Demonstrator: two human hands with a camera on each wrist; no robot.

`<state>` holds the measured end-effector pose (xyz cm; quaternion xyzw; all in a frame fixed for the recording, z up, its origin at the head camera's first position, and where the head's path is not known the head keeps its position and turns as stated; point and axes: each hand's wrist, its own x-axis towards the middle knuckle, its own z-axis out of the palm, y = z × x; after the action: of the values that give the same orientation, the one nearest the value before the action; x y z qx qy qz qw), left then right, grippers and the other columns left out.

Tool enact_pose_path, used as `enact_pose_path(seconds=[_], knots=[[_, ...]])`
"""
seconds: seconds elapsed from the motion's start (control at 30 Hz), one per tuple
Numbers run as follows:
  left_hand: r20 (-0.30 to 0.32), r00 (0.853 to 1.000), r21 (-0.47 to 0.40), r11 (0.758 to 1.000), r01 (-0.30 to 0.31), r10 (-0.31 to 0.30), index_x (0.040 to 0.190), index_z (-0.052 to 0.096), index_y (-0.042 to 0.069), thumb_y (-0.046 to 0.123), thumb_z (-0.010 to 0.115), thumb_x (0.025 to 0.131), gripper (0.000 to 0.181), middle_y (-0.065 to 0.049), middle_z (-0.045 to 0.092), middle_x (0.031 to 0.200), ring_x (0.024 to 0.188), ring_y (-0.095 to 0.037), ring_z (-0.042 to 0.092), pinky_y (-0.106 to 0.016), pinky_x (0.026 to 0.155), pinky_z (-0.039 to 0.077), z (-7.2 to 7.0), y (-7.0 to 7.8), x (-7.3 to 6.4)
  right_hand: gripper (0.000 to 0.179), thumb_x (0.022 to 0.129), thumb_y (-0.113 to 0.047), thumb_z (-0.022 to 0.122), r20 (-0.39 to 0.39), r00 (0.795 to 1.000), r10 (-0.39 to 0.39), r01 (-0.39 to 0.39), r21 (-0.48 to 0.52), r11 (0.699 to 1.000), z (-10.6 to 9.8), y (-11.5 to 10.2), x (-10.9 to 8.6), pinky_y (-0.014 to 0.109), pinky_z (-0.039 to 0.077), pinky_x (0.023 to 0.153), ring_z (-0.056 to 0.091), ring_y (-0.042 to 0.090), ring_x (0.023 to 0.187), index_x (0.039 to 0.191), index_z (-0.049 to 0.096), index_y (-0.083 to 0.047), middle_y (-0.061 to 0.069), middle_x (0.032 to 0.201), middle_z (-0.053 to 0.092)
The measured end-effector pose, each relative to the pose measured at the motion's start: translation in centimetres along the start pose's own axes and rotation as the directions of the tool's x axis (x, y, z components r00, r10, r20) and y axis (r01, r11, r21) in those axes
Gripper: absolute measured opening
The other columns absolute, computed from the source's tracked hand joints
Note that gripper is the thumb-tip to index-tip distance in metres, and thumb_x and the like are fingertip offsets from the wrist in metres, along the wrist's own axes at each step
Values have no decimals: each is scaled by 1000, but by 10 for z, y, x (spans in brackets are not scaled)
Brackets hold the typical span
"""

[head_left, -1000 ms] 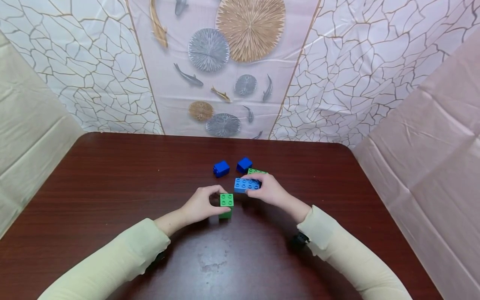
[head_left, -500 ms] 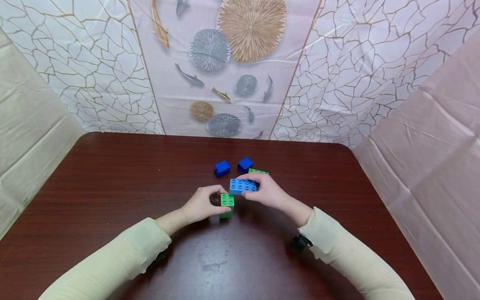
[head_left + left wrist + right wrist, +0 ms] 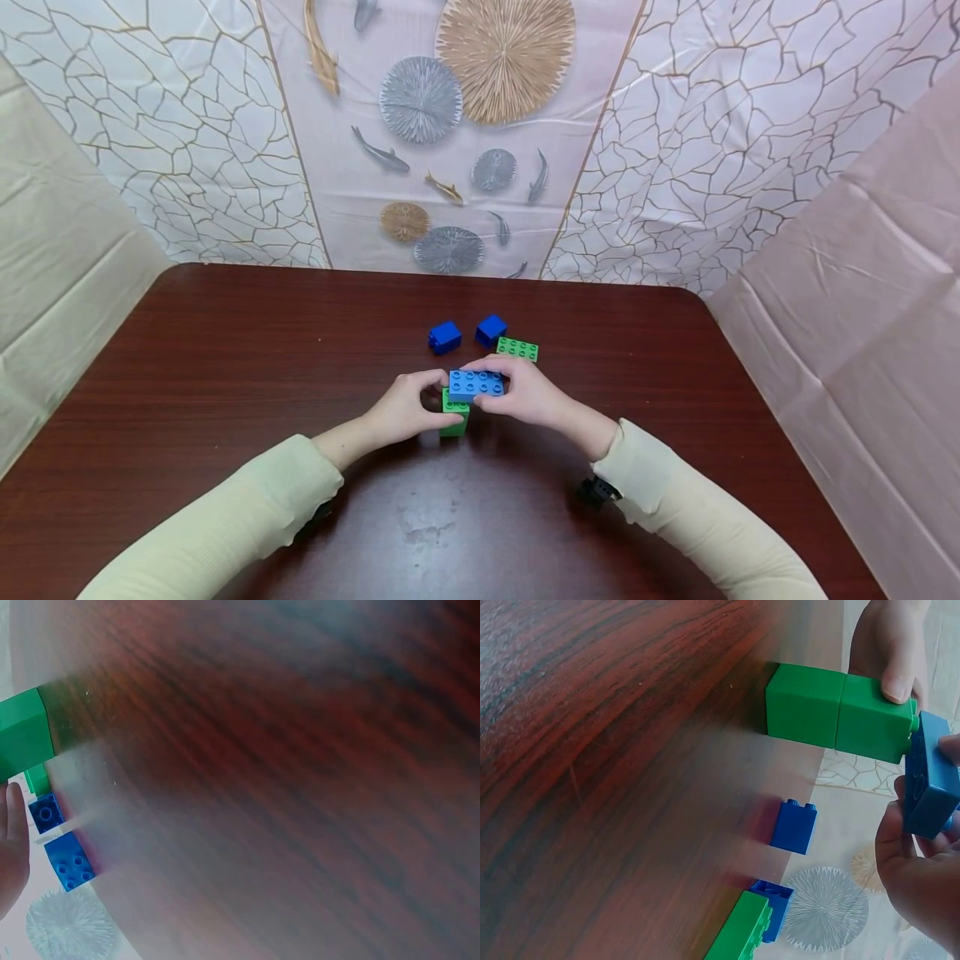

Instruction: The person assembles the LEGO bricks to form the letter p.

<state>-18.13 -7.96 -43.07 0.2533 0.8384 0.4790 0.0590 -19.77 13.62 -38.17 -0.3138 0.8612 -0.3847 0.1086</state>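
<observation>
Two green building blocks (image 3: pixel 806 705) stand stacked on the table, studs up. My left hand (image 3: pixel 401 408) pinches the upper block between thumb and fingers. In my right hand (image 3: pixel 528 392) a light blue brick (image 3: pixel 477 385), two studs wide, is gripped by its long sides. Its left end overlaps the stack's top in the head view. The right wrist view has this brick (image 3: pixel 930 776) slightly tilted, its underside right at the top studs. The left wrist view catches only part of the green stack (image 3: pixel 26 735) and some fingers.
Behind the hands lie two dark blue blocks, one on the left (image 3: pixel 446 337) and one on the right (image 3: pixel 491 331). A flat-lying green brick (image 3: pixel 519 348) sits against the right one. Patterned cloth (image 3: pixel 450 167) hangs beyond the table's far edge.
The right hand has brought the light blue brick left and nearer, from beside the green stack to over its top. More of the loose green brick shows. The left hand has stayed in place.
</observation>
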Motion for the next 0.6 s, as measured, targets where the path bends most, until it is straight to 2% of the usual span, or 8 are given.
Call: enact_pose_path(seconds=[0.4, 0.6], knots=[[4, 1000, 7, 1000, 1, -2, 91, 56, 14, 23, 77, 77, 27, 1, 65, 90, 82, -9, 58, -22, 74, 49, -1, 1, 0, 39, 83, -16, 67, 14, 999, -29, 29, -8, 1000, 1, -1, -1, 22, 49, 73, 52, 16, 92, 121, 61, -7, 10, 112, 63], [5, 1000, 16, 1000, 14, -14, 89, 55, 14, 26, 77, 77, 28, 2, 63, 88, 80, -10, 55, -22, 72, 47, -1, 1, 1, 38, 83, -15, 68, 42, 996, -80, 82, -35, 996, 1, 0, -1, 23, 49, 76, 53, 16, 96, 120, 62, -10, 7, 116, 64]])
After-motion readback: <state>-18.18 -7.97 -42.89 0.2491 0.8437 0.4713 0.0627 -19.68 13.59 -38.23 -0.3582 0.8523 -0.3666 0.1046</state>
